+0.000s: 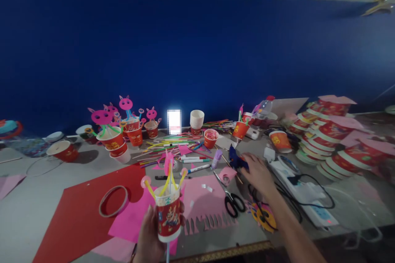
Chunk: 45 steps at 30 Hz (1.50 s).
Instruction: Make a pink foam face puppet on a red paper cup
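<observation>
My left hand [149,230] is wrapped round a red and white paper cup [169,218] near the front of the table. Yellow strips with pink discs and a pink piece rise from the cup, and a pale stick shows below it. My right hand [255,172] reaches to a dark blue glue gun [236,160], its fingers at the handle; their exact grip is unclear. Black-handled scissors [234,205] lie between the hands, beside pink paper [205,197] with cut-out shapes along its front edge.
Red paper [83,209] with a tape roll [113,201] on it lies left. Finished-looking cups with pink faces [100,117] stand behind. Markers [194,159] lie mid-table. A power strip [304,193], cables and stacked cups [336,131] occupy the right.
</observation>
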Available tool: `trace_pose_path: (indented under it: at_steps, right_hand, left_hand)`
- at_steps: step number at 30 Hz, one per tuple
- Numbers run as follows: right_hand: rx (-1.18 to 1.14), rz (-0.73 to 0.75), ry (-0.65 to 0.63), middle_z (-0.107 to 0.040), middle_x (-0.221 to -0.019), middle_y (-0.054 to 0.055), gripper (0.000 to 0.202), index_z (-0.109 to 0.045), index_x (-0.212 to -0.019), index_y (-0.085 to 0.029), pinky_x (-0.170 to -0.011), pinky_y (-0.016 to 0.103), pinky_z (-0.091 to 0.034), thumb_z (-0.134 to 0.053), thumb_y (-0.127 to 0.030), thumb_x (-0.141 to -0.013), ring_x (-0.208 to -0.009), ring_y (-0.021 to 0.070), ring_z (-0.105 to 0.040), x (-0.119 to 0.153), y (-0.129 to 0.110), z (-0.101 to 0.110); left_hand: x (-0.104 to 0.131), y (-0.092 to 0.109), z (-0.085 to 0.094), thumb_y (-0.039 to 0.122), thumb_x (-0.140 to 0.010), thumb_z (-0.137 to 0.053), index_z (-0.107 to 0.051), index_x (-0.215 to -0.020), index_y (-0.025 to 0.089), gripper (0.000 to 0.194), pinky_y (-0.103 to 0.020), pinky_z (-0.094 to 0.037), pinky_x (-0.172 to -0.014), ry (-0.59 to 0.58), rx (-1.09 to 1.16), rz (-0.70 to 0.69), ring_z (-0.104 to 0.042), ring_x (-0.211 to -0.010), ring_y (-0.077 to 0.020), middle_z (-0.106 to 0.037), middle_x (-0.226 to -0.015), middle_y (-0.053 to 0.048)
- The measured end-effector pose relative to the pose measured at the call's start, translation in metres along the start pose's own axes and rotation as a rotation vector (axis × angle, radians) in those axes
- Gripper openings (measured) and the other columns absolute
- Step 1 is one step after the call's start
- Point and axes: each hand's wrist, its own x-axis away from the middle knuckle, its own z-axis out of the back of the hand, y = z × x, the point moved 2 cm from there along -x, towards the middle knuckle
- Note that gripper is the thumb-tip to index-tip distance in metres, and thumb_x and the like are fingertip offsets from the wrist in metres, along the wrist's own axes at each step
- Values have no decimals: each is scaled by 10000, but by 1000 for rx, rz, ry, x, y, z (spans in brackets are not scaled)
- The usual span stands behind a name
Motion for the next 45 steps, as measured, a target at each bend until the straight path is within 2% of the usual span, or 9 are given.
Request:
trace_pose_path:
  at_steps: [5, 13, 19, 24, 29, 33, 38, 42, 45]
  right_hand:
    - [29, 89, -28, -696, -1100, 144, 487, -616, -1167, -140, -892, 403, -495, -512, -35, -702, -1011, 300, -614, -9, 7, -21]
    - [0, 124, 6, -685, -1122, 130, 439, -622, -1194, -150, -923, 440, -484, -533, -141, -764, -1046, 319, -580, -13, 20, -25]
    - [-96, 132, 9, -690, -1126, 137, 452, -611, -1214, -148, -926, 444, -499, -520, -202, -775, -1033, 313, -615, -11, 26, -29]
    - [-201, 78, 32, -698, -1110, 138, 457, -628, -1168, -165, -926, 451, -505, -521, -203, -726, -1047, 315, -626, -10, 30, -35]
    - [-325, -38, 103, -719, -1070, 137, 383, -652, -1092, -173, -906, 448, -522, -495, -262, -754, -1002, 301, -662, -12, 31, -33]
    - [-457, -144, 190, -725, -1084, 154, 385, -658, -1072, -156, -930, 450, -513, -477, -309, -768, -1027, 309, -666, -14, 34, -23]
    - [-701, -283, 233, -749, -805, 124, 417, -690, -1005, -158, -620, 380, -575, -368, -395, -885, -671, 276, -705, -12, 34, 9]
    - [-871, -294, 207, -731, -727, 107, 449, -706, -996, -191, -585, 376, -574, -357, -467, -939, -627, 275, -687, 2, 12, 47]
    - [-1033, -319, 133, -624, -536, 25, 284, -697, -798, -209, -477, 313, -530, -613, -476, -846, -472, 209, -600, 23, -19, 68]
  left_hand:
    - [-7, -7, -8, 506, -780, -724, -763, -940, 122, 418, -393, -535, -747, -124, -7, 4, -697, -805, -292, -736, -860, -150]
    - [-10, -8, -11, 443, -794, -705, -751, -972, 125, 368, -374, -540, -700, -41, 52, 27, -693, -831, -293, -741, -891, -148]
    - [-14, -14, -11, 417, -850, -646, -734, -1032, 129, 351, -352, -537, -673, -83, 55, -6, -697, -807, -278, -739, -909, -147]
    - [-16, -16, -9, 416, -855, -637, -700, -1121, 128, 397, -355, -536, -672, -113, 62, 20, -700, -804, -282, -738, -930, -155]
    - [-15, -15, -6, 410, -826, -682, -705, -1127, 150, 398, -368, -544, -684, -129, 77, 62, -703, -821, -295, -745, -943, -153]
    - [-16, -14, -3, 395, -817, -698, -718, -1104, 166, 368, -379, -549, -691, -133, 77, 70, -706, -822, -300, -753, -919, -141]
    - [-16, -15, -3, 408, -828, -681, -741, -1035, 134, 349, -387, -543, -711, -102, 71, 62, -706, -823, -301, -749, -914, -157]
    - [-17, -14, -13, 411, -847, -652, -720, -1085, 121, 381, -384, -535, -717, -111, 54, 18, -705, -821, -296, -744, -924, -163]
    - [-17, -12, -18, 415, -852, -645, -738, -1019, 109, 361, -375, -531, -709, -123, 46, -16, -703, -804, -289, -745, -888, -158]
